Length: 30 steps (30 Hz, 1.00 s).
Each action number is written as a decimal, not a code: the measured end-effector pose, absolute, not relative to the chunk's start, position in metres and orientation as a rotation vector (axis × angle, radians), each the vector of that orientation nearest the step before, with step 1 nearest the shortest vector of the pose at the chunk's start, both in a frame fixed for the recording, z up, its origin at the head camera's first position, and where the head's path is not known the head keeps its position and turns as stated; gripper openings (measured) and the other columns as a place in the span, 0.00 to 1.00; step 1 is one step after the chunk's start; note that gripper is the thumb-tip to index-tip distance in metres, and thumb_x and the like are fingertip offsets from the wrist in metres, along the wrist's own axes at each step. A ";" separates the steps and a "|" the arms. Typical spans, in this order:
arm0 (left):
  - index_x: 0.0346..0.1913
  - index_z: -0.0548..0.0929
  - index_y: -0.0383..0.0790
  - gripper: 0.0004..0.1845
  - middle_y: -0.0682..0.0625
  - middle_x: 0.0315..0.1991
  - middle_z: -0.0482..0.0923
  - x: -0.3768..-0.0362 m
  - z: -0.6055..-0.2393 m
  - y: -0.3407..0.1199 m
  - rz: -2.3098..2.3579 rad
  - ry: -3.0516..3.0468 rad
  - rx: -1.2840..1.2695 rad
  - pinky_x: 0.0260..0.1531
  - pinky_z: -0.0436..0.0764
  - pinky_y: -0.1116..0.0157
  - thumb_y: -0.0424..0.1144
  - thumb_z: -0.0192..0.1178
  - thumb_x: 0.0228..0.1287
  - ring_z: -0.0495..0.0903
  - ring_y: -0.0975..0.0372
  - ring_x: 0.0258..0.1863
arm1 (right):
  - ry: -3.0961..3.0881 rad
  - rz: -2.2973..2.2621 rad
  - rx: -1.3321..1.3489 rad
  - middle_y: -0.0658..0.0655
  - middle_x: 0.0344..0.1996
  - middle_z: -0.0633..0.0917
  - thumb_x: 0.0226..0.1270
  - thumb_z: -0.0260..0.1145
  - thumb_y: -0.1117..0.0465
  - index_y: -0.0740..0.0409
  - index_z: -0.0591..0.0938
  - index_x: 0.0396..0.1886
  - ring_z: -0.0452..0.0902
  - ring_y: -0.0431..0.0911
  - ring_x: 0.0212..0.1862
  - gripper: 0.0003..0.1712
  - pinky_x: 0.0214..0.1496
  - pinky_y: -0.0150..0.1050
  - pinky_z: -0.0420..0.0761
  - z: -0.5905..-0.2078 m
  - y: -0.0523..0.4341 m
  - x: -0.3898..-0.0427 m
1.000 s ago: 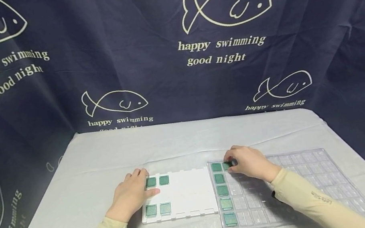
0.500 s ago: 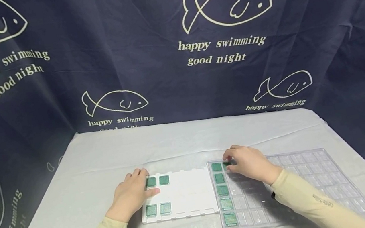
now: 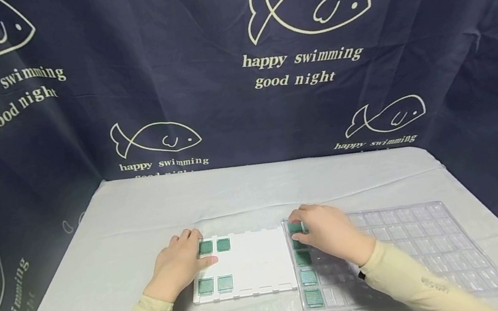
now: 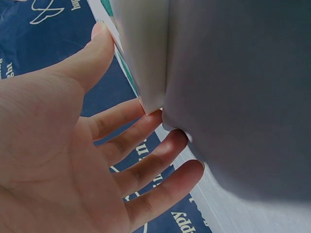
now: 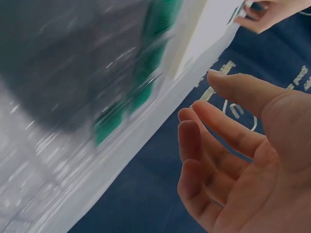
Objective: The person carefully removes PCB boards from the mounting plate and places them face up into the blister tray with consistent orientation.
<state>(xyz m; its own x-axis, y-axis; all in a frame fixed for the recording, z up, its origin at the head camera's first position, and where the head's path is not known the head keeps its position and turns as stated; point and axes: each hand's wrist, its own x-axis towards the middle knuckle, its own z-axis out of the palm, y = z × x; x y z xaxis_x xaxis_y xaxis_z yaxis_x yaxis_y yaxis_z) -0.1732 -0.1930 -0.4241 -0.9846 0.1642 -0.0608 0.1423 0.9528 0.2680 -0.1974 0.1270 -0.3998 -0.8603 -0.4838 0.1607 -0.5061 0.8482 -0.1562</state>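
In the head view my left hand [image 3: 174, 266] rests at the left end of a white plate [image 3: 257, 259], thumb on its top and fingers along its edge. Several small green circuit boards [image 3: 225, 283] lie on that plate. My right hand [image 3: 331, 231] hovers over the left column of a clear compartment tray [image 3: 425, 246], partly hiding the green circuit boards [image 3: 313, 297] in it. The right wrist view shows the right fingers loosely bent and holding nothing. One green circuit board [image 5: 109, 122] sits there in the end compartment beside the filled column.
The plate and tray lie side by side on a table [image 3: 148, 206] covered with pale cloth. Behind and around the table hangs a dark blue curtain [image 3: 212, 62] with fish drawings and lettering.
My right hand has moved left, from the second column of the tray to over the first, leaving a green circuit board behind. My left hand stays put on the white plate.
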 end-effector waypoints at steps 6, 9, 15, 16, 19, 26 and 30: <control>0.54 0.76 0.39 0.30 0.46 0.47 0.79 -0.173 -0.424 -0.193 0.403 3.017 0.235 0.39 0.81 0.50 0.57 0.71 0.59 0.78 0.52 0.42 | -2.824 0.251 0.886 0.49 0.36 0.89 0.56 0.79 0.54 0.52 0.87 0.44 0.86 0.43 0.35 0.17 0.36 0.37 0.85 -0.399 0.106 -0.185; 0.54 0.76 0.39 0.30 0.46 0.47 0.79 -0.173 -0.424 -0.193 0.405 3.015 0.232 0.39 0.81 0.50 0.57 0.71 0.59 0.78 0.52 0.42 | -2.798 0.211 0.912 0.48 0.36 0.89 0.57 0.79 0.53 0.51 0.87 0.44 0.85 0.42 0.34 0.17 0.34 0.35 0.83 -0.399 0.094 -0.181; 0.54 0.76 0.39 0.30 0.46 0.48 0.79 -0.173 -0.423 -0.193 0.403 3.013 0.230 0.40 0.81 0.50 0.56 0.71 0.59 0.78 0.51 0.43 | -2.721 0.132 1.035 0.47 0.36 0.88 0.57 0.79 0.51 0.51 0.87 0.44 0.85 0.41 0.35 0.17 0.38 0.35 0.84 -0.397 0.068 -0.170; 0.55 0.76 0.39 0.30 0.46 0.48 0.79 -0.173 -0.423 -0.194 0.402 3.014 0.228 0.40 0.81 0.50 0.56 0.71 0.59 0.78 0.51 0.43 | -2.713 0.130 1.056 0.47 0.36 0.88 0.57 0.79 0.51 0.50 0.87 0.44 0.85 0.41 0.35 0.17 0.37 0.35 0.84 -0.396 0.064 -0.169; 0.55 0.76 0.39 0.30 0.45 0.49 0.79 -0.173 -0.423 -0.193 0.399 3.016 0.224 0.40 0.81 0.50 0.56 0.71 0.60 0.78 0.51 0.44 | -2.710 0.128 1.104 0.46 0.36 0.89 0.57 0.79 0.50 0.49 0.87 0.44 0.85 0.40 0.35 0.17 0.37 0.35 0.83 -0.396 0.051 -0.165; 0.54 0.76 0.38 0.30 0.44 0.49 0.80 -0.174 -0.423 -0.194 0.399 3.028 0.239 0.39 0.81 0.49 0.56 0.71 0.59 0.79 0.49 0.44 | -2.733 0.040 1.162 0.43 0.37 0.88 0.59 0.77 0.47 0.45 0.87 0.45 0.84 0.38 0.37 0.17 0.36 0.32 0.81 -0.400 0.022 -0.157; 0.54 0.76 0.38 0.30 0.43 0.50 0.80 -0.173 -0.423 -0.194 0.396 3.031 0.240 0.40 0.82 0.48 0.57 0.70 0.60 0.80 0.48 0.46 | -2.721 -0.001 1.196 0.42 0.36 0.87 0.57 0.78 0.47 0.45 0.88 0.44 0.83 0.37 0.36 0.17 0.34 0.30 0.78 -0.403 0.009 -0.152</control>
